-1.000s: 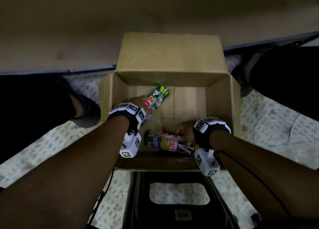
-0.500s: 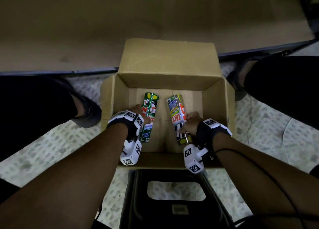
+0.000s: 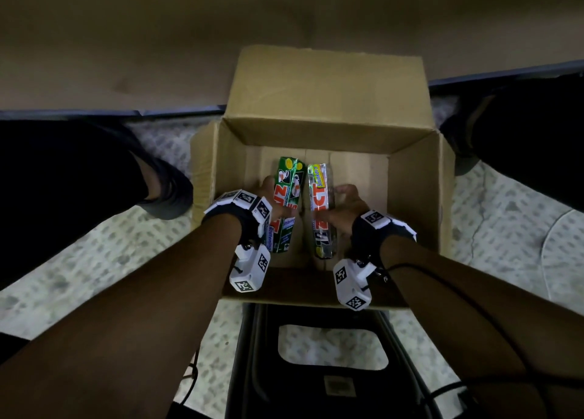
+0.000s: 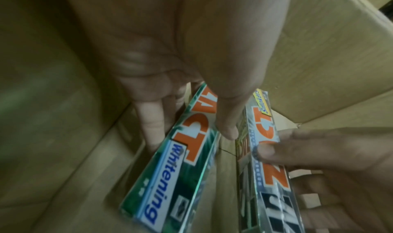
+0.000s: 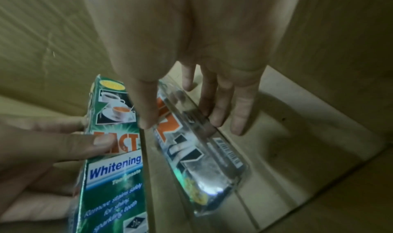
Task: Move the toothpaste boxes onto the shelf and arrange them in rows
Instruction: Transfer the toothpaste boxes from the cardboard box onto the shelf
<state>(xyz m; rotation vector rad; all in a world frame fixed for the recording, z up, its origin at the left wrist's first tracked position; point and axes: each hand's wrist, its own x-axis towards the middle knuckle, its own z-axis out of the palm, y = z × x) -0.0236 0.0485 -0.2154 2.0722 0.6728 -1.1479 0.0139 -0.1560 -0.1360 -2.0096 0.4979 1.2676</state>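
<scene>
Inside an open cardboard carton [image 3: 410,191], my left hand [image 3: 273,197] grips a green "Whitening" toothpaste box [image 3: 290,178], thumb on top and fingers along its left side. My right hand [image 3: 343,203] grips a silver "Smokers" toothpaste box [image 3: 319,191] in the same way. The two boxes lie parallel, a small gap apart, pointing away from me. The left wrist view shows the green box [image 4: 187,161] in my left hand [image 4: 189,129], with the silver box [image 4: 270,152] beside it. The right wrist view shows the silver box [image 5: 202,152] in my right hand [image 5: 181,119], left of it the green box [image 5: 114,169].
The carton's back flap [image 3: 325,83] leans on a brown board behind it. A black stool [image 3: 331,387] stands just in front of the carton. A shoe [image 3: 170,194] rests left of the carton and another [image 3: 458,153] right of it, on a patterned floor.
The silver box lay crosswise at the carton's near wall; my right hand has picked it up and turned it lengthwise. My left hand has straightened the green box, and the two have come together.
</scene>
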